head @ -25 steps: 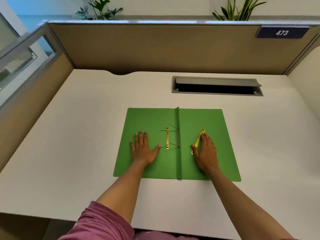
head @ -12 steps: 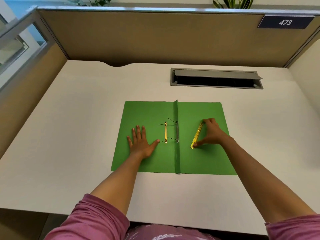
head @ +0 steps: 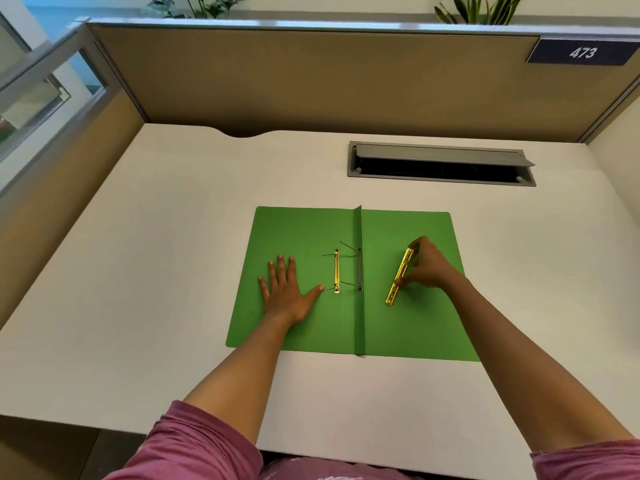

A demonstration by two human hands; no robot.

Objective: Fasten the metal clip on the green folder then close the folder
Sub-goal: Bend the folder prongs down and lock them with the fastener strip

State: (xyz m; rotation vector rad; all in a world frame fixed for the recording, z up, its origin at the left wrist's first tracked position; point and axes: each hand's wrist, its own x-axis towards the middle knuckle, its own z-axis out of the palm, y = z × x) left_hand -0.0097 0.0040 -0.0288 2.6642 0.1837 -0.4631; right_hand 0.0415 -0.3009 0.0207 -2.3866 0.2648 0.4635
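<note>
A green folder (head: 304, 233) lies open and flat on the white desk, its spine running toward me. My left hand (head: 285, 294) rests flat on the left flap, fingers spread, thumb tip beside a gold fastener base (head: 336, 271) whose thin prongs stick out sideways. A grey metal strip (head: 360, 270) sits on the spine. My right hand (head: 429, 266) pinches a loose gold clip bar (head: 400, 277) between thumb and fingers on the right flap, the bar tilted on its edge.
The white desk (head: 173, 271) is boxed in by tan partition walls. A grey cable hatch (head: 441, 164) is set into the desk beyond the folder. The desk's near edge runs just in front of my sleeves.
My right hand turned from lying over the gold clip bar to pinching it from the right and tipping it on edge. My left hand stayed flat on the left flap.
</note>
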